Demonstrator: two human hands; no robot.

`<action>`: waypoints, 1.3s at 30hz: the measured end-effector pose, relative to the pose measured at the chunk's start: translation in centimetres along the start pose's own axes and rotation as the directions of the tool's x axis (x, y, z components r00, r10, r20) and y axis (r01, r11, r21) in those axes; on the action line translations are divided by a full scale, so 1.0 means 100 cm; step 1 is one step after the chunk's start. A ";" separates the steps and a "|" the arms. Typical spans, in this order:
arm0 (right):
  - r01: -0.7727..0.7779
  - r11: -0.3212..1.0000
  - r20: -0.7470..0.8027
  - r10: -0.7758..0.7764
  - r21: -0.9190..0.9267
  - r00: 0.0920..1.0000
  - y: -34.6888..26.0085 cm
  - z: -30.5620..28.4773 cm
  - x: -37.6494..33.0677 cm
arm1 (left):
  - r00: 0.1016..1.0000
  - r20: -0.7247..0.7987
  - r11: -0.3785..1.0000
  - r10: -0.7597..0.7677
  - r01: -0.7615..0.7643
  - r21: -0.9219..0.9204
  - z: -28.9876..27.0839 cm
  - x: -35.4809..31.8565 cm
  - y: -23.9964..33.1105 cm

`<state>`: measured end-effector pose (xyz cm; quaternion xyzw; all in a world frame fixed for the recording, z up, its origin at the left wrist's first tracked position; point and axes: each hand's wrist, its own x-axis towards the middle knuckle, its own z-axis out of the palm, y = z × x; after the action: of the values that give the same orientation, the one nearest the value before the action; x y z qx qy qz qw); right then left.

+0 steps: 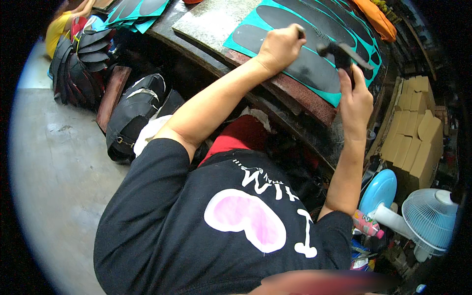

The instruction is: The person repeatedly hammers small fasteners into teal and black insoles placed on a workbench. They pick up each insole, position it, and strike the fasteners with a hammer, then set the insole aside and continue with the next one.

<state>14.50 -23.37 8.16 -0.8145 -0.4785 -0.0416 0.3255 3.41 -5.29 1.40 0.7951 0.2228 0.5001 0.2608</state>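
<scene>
My right hand (356,101) is wrapped round the handle of a dark hammer (339,51), its head raised above the worktable. My left hand (281,48) is closed on a short tool (301,32) with a pale round end sticking out past the fingers. The rest of that tool is hidden by my fist. Below both hands lies a teal sheet (334,97) with long black oval shapes across it. A reddish slab (305,101) shows under its near edge.
A speckled grey slab (206,24) lies left of the sheet, with more teal sheets (140,12) beyond. Black curved pieces (81,64) hang bundled at far left, near a person in yellow (59,32). Cardboard boxes (410,128) and a blue fan (430,219) stand at right.
</scene>
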 end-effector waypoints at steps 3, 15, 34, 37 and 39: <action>-0.110 0.994 0.048 0.110 -0.004 0.993 0.020 -0.003 -0.006 | 0.940 -0.200 0.916 -0.277 0.196 -0.349 -0.021 0.008 -0.016; 0.133 0.905 -0.001 -0.145 0.405 0.989 -0.018 -0.015 0.008 | 0.938 0.048 0.917 -0.344 0.346 -0.196 -0.049 0.000 -0.047; 0.234 0.892 -0.209 -0.163 0.386 0.964 -0.033 -0.033 0.010 | 0.982 0.077 0.984 -0.173 0.168 0.063 -0.040 0.002 -0.038; 0.345 0.868 -0.336 -0.225 0.357 0.914 -0.043 -0.017 0.009 | 0.995 0.057 0.973 0.076 -0.087 0.214 -0.037 0.001 -0.024; 0.401 0.915 -0.208 -0.384 0.046 0.900 -0.037 0.008 0.014 | 0.976 0.174 0.910 0.131 -0.188 0.369 -0.030 -0.004 -0.016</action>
<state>12.06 -20.58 9.88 -0.6782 -0.6003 -0.1648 0.3907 0.38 -3.75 1.15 0.8806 0.2307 0.4073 0.0740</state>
